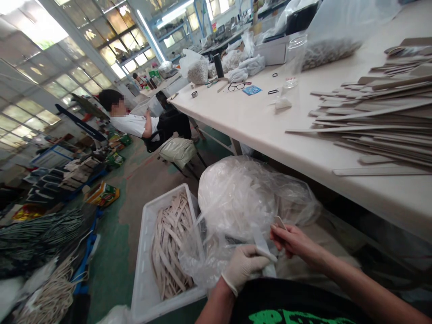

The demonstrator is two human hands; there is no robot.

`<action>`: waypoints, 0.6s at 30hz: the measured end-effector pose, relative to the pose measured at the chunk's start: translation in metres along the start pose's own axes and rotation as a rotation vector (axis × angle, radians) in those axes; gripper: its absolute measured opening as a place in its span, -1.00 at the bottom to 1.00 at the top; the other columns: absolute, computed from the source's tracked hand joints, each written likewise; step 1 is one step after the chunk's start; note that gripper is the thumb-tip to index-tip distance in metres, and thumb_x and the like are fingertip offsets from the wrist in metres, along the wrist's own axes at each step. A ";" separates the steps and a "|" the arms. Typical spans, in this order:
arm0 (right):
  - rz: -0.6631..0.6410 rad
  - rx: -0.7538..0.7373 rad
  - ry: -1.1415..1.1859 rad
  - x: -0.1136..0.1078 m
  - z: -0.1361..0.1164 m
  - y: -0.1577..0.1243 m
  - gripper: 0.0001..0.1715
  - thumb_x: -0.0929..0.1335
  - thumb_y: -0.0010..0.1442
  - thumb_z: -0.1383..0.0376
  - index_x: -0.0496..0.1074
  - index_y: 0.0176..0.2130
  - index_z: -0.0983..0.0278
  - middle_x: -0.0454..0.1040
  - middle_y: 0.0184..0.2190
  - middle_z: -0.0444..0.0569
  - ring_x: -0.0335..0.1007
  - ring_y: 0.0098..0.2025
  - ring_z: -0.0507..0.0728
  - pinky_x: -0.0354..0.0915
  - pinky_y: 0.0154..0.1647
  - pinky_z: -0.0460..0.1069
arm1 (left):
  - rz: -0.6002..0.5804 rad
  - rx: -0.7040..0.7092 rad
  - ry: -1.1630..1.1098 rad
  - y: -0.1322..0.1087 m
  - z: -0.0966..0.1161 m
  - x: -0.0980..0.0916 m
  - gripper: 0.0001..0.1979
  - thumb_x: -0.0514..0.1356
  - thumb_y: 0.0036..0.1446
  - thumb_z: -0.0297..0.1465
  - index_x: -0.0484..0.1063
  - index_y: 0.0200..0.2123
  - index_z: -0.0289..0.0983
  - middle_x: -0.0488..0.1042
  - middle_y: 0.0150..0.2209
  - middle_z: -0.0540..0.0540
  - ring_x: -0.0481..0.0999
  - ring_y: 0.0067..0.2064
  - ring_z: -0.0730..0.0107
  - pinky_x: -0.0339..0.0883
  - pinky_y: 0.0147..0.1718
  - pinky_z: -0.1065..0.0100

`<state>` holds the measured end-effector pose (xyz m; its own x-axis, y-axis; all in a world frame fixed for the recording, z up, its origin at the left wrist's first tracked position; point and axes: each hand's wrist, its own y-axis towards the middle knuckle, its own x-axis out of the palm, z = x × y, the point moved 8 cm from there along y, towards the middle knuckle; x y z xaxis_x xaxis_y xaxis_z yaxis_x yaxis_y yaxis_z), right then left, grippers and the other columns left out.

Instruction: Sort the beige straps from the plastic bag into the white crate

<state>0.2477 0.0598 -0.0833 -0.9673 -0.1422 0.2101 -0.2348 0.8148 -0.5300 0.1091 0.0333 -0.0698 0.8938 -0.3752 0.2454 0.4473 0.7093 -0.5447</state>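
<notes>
My left hand (pixel 245 266), in a pale glove, is closed around a flat white strip (pixel 260 240) low in front of my body. Just to its right, my bare right hand (pixel 293 239) pinches a thin beige strip (pixel 279 222), only its rounded tip showing above the fingers. Beyond both hands bulges a clear plastic bag (pixel 236 193) with whitish contents that I cannot make out. Left of the bag, a white plastic crate (pixel 144 243) holds many long beige strips (pixel 172 243).
A long pale table (pixel 249 121) runs along the right, bearing a pile of flat strips (pixel 381 121), a clear jar (pixel 294 63) and eyeglasses (pixel 236 86). A seated person (pixel 135 119) is farther off, near a stool with a greenish bag (pixel 178 150). Bundled cords (pixel 50 292) lie lower left.
</notes>
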 end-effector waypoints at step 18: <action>-0.013 -0.388 -0.269 0.017 -0.091 -0.021 -0.48 0.40 0.07 -0.10 0.56 -0.39 0.32 0.46 -0.52 -0.06 0.21 -0.53 0.02 0.15 -0.55 -0.10 | -0.146 -0.015 0.076 -0.001 0.032 0.030 -0.62 0.34 -0.07 -0.24 0.63 -0.23 -0.40 0.53 -0.48 -0.12 0.41 -0.48 0.42 0.25 -0.40 0.37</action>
<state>0.2447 0.0916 0.0058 -0.9671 -0.2524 -0.0332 -0.2432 0.9547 -0.1717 0.1364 0.0402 -0.0358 0.8141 -0.5185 0.2617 0.5715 0.6349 -0.5200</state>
